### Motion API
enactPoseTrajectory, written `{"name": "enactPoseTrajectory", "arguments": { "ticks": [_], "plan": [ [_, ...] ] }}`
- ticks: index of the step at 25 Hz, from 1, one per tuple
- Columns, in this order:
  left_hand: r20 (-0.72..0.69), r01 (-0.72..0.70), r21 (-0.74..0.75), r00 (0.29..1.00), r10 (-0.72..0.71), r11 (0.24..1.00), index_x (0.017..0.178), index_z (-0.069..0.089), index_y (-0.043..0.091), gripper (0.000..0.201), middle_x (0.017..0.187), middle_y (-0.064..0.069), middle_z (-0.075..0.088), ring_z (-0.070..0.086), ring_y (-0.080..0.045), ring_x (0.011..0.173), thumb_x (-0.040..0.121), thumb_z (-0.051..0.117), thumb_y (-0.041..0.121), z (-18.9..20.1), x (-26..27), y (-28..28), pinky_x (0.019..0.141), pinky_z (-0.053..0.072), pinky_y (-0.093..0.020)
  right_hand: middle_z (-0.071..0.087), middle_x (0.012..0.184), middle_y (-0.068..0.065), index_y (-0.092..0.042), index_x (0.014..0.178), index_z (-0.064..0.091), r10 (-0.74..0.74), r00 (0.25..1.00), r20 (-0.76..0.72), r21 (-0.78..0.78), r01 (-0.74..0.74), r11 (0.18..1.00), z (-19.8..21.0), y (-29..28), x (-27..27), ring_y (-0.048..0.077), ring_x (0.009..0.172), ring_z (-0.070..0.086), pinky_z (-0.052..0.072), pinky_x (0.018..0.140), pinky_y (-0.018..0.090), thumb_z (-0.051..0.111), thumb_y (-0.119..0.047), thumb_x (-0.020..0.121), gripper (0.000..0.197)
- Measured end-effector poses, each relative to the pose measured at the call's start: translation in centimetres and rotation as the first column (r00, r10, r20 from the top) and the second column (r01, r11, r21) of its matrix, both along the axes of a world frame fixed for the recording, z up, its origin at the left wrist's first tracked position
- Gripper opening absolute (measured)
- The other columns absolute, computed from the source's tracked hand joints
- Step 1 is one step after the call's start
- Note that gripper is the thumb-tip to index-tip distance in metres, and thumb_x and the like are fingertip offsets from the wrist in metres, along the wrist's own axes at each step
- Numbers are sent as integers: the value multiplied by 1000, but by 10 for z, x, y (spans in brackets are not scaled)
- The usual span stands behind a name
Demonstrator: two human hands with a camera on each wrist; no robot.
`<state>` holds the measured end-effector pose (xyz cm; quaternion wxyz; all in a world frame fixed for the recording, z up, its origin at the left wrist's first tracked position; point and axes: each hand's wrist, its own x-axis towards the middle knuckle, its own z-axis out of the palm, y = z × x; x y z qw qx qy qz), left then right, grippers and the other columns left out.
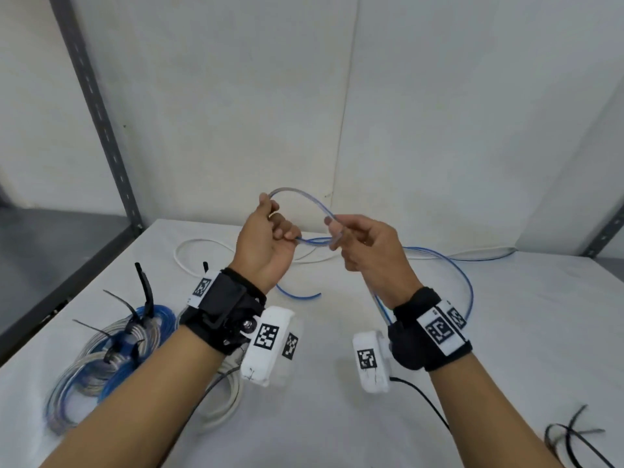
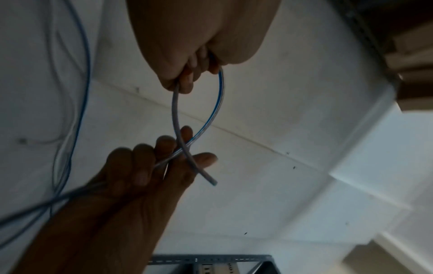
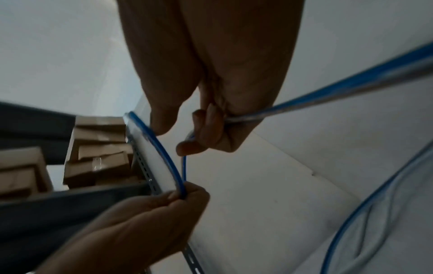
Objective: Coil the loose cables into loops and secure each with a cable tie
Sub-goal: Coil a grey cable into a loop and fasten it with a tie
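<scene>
Blue-striped cable [image 1: 304, 201] held above the bench [image 1: 506, 332]: left hand [image 1: 266, 241] grips the first loop, right hand [image 1: 368, 244] pinches the crossing. Risk: springy cable slips, and the loop opens.

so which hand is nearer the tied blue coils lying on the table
Left. The left hand is raised above the table just right of the tied coils, pinching the blue cable. The right hand holds the same cable farther right.
</scene>
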<state>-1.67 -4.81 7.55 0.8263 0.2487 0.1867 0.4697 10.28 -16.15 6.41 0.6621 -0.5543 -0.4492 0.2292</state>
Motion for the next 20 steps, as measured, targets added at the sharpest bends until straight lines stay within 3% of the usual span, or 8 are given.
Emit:
{"name": "enactPoseTrajectory", "arguments": {
  "ticks": [3, 5, 7, 13, 15, 16, 18, 20],
  "plan": [
    [42, 15, -141, 999, -9, 990, 75, 46, 12, 40, 51, 4, 22, 22, -10, 40, 110, 41, 29, -9, 6, 1, 43, 29, -20, 70, 85, 7, -1, 111, 70, 186, 965, -184, 52, -179, 982, -5, 4, 3, 11, 54, 34, 28, 51, 22, 66, -37, 87, 43],
    [44, 25, -184, 999, -17, 983, 74, 46, 12, 39, 52, 3, 22, 22, -10, 41, 110, 42, 28, -13, 10, 3, 43, 31, -19, 67, 77, -2, 0, 114, 68, 163, 976, -148, 33, -159, 987, -12, 7, 5, 8, 54, 37, 31, 52, 21, 69, -26, 90, 36],
    [41, 30, -199, 999, -22, 980, 74, 46, 12, 39, 52, 3, 22, 23, -10, 41, 109, 43, 28, -18, 15, 4, 44, 33, -20, 54, 64, -11, -4, 104, 72, 65, 995, -82, 6, -64, 998, -18, 10, 8, 7, 53, 38, 33, 51, 21, 71, -18, 92, 19],
    [-13, 67, -182, 997, -70, 981, 82, 52, 8, 33, 57, 1, 32, 35, -12, 46, 109, 46, 27, -28, 19, -4, 55, 50, -24, 41, 57, -10, -8, 93, 75, -24, 997, -74, -19, 23, 1000, -18, 15, 9, 11, 52, 31, 29, 50, 22, 69, -20, 96, 13],
    [-205, 16, -16, 979, -19, 1000, 100, 58, 9, 26, 73, 2, 50, 55, -14, 68, 106, 52, 33, -25, 16, -5, 76, 57, -29, 41, 55, -13, -10, 90, 74, -54, 998, -37, -22, 53, 998, -13, 13, 10, 8, 52, 32, 30, 51, 20, 68, -20, 96, 14],
    [-344, -29, 152, 935, 81, 988, 111, 58, 11, 27, 86, 5, 58, 61, -12, 84, 104, 55, 37, -23, 14, -6, 86, 55, -29, 43, 54, -15, -9, 90, 74, -78, 997, -4, -16, 78, 997, -11, 12, 12, 6, 52, 35, 32, 51, 18, 68, -20, 96, 14],
    [-474, -45, 570, 798, 373, 820, 121, 59, 18, 32, 102, 12, 66, 64, -1, 99, 100, 60, 41, -17, 7, -12, 89, 50, -18, 52, 57, -16, -7, 91, 74, -123, 988, 91, 18, 122, 992, -10, 10, 14, 2, 54, 41, 36, 55, 15, 69, -20, 96, 14],
    [-486, 113, 758, 756, 440, 643, 106, 70, 22, 26, 98, 10, 74, 68, 0, 96, 100, 58, 45, -13, 4, -17, 84, 49, -13, 57, 63, -11, -10, 89, 75, -150, 966, 212, 44, 144, 989, -11, 10, 12, 5, 58, 43, 37, 57, 17, 70, -21, 95, 13]
  ]
}}
